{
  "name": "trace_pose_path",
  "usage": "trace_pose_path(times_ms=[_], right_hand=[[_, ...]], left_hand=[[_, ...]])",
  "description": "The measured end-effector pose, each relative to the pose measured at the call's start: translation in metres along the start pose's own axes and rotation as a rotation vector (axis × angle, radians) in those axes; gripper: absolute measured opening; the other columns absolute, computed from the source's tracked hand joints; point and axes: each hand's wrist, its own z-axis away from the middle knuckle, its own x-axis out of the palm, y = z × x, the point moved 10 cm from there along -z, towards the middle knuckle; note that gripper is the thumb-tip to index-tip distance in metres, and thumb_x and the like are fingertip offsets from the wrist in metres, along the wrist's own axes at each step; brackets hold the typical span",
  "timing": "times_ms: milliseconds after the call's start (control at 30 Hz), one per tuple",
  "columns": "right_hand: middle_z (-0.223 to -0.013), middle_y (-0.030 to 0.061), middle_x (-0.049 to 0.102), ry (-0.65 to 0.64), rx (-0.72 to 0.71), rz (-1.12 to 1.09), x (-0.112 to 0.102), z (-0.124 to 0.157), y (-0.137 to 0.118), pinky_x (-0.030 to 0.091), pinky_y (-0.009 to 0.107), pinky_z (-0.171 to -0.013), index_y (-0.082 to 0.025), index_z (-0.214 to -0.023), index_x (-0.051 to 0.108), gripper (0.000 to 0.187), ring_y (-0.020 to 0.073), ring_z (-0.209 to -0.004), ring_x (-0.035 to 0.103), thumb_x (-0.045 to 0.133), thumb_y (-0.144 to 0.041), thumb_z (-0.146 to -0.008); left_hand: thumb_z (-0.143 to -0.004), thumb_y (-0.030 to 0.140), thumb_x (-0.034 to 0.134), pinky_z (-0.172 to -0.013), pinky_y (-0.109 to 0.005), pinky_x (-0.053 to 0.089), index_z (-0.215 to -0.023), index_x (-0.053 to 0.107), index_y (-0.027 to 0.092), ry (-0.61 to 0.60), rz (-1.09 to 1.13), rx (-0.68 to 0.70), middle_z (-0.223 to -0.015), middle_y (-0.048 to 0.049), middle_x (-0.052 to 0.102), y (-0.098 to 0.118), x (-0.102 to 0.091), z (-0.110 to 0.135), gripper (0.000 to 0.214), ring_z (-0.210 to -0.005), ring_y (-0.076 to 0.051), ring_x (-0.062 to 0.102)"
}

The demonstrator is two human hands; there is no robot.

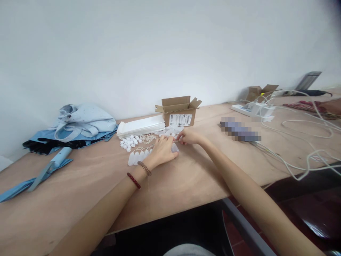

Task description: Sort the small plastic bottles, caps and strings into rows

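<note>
My left hand (163, 148), with two bead bracelets at the wrist, is curled low over the table. A small translucent bottle (175, 147) shows between its thumb and fingers. Just to the right, my right hand (187, 137) is closed in a pinch at a thin white cord loop, whose far end is hidden. Similar translucent bottles (134, 158) with cord loops lie in a row left of my left hand. Behind them are small white caps (129, 143) and a heap of loose white cord loops (147, 138). More translucent pieces lie behind my hands.
A white stack of flat sheets or bags (142, 125) and an open cardboard box (179, 117) stand behind. Blue cloth items (80, 122) lie left. On the right are a blurred-out device (239, 130), white cables (282, 158) and a power strip (243, 109).
</note>
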Motion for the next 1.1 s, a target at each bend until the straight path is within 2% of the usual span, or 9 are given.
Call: trace_pose_path(times_ms=[233, 333, 467, 600, 700, 800, 933, 1033, 1100], right_hand=[[-0.077, 0.0066, 0.071, 0.077, -0.074, -0.019, -0.008, 0.003, -0.008, 0.045, 0.02, -0.058, -0.012, -0.092, 0.071, 0.027, 0.0138, -0.062, 0.062, 0.054, -0.006, -0.072], [-0.071, 0.0051, 0.069, 0.092, -0.117, -0.022, -0.011, 0.005, -0.014, 0.043, 0.02, -0.057, -0.012, -0.086, 0.071, 0.023, 0.0128, -0.059, 0.059, 0.054, -0.007, -0.071], [-0.074, 0.005, 0.069, 0.22, -0.141, 0.027, -0.021, 0.002, -0.012, 0.041, 0.02, -0.06, -0.012, -0.08, 0.07, 0.017, 0.0136, -0.067, 0.06, 0.056, -0.008, -0.071], [-0.085, 0.0064, 0.069, 0.367, -0.146, 0.16, -0.029, -0.004, -0.004, 0.04, 0.021, -0.065, -0.014, -0.082, 0.068, 0.015, 0.0157, -0.076, 0.06, 0.057, -0.009, -0.073], [-0.09, 0.0067, 0.069, 0.411, -0.166, 0.245, -0.03, -0.007, -0.003, 0.039, 0.023, -0.066, -0.016, -0.086, 0.067, 0.02, 0.0165, -0.079, 0.058, 0.054, -0.007, -0.074], [-0.089, 0.0055, 0.068, 0.41, -0.21, 0.24, -0.027, -0.006, -0.007, 0.037, 0.023, -0.065, -0.017, -0.083, 0.066, 0.016, 0.016, -0.078, 0.058, 0.055, -0.01, -0.075], [-0.082, 0.0035, 0.068, 0.362, -0.282, 0.169, -0.02, -0.002, -0.019, 0.036, 0.022, -0.064, -0.017, -0.075, 0.065, 0.008, 0.0148, -0.076, 0.057, 0.058, -0.014, -0.076], [-0.08, 0.0038, 0.067, 0.336, -0.328, 0.135, -0.016, 0.005, -0.033, 0.037, 0.023, -0.065, -0.016, -0.075, 0.064, 0.006, 0.0144, -0.074, 0.057, 0.058, -0.015, -0.078], [-0.082, 0.0046, 0.066, 0.318, -0.385, 0.107, -0.012, 0.011, -0.047, 0.039, 0.023, -0.066, -0.015, -0.08, 0.064, 0.008, 0.0153, -0.075, 0.058, 0.061, -0.023, -0.079]], left_hand=[[-0.071, 0.039, 0.063, -0.093, -0.045, 0.04, -0.114, 0.052, 0.018, 0.028, 0.056, -0.001, -0.115, -0.0109, 0.058, -0.006, 0.0, -0.003, 0.05, -0.116, -0.031, 0.045], [-0.072, 0.048, 0.062, -0.092, -0.043, 0.042, -0.112, 0.053, 0.018, 0.074, 0.155, -0.065, -0.115, -0.0107, 0.059, -0.02, -0.012, -0.006, 0.051, -0.115, -0.03, 0.047], [-0.077, 0.042, 0.057, -0.089, -0.038, 0.045, -0.105, 0.056, 0.016, 0.188, 0.263, -0.151, -0.11, -0.0097, 0.063, -0.049, -0.04, -0.005, 0.038, -0.105, -0.025, 0.056], [-0.077, 0.028, 0.053, -0.085, -0.036, 0.047, -0.086, 0.062, 0.016, 0.239, 0.224, -0.25, -0.096, -0.0078, 0.068, -0.092, -0.058, 0.004, 0.018, -0.094, -0.022, 0.061], [-0.076, 0.027, 0.052, -0.082, -0.034, 0.047, -0.08, 0.063, 0.018, 0.253, 0.192, -0.285, -0.089, -0.0063, 0.07, -0.12, -0.067, 0.01, 0.015, -0.088, -0.022, 0.063], [-0.075, 0.029, 0.052, -0.08, -0.033, 0.047, -0.077, 0.064, 0.018, 0.237, 0.169, -0.313, -0.085, -0.0053, 0.071, -0.137, -0.073, 0.014, 0.016, -0.086, -0.022, 0.063], [-0.08, 0.036, 0.051, -0.078, -0.032, 0.048, -0.08, 0.065, 0.017, 0.198, 0.198, -0.285, -0.085, -0.0054, 0.07, -0.135, -0.075, 0.024, 0.023, -0.084, -0.021, 0.063], [-0.085, 0.046, 0.046, -0.085, -0.036, 0.047, -0.093, 0.063, 0.016, 0.201, 0.158, -0.16, -0.097, -0.0082, 0.067, -0.119, -0.073, 0.043, 0.035, -0.093, -0.023, 0.06], [-0.083, 0.052, 0.049, -0.092, -0.041, 0.043, -0.104, 0.06, 0.015, 0.199, 0.06, -0.04, -0.105, -0.011, 0.063, -0.105, -0.069, 0.059, 0.044, -0.104, -0.026, 0.055]])
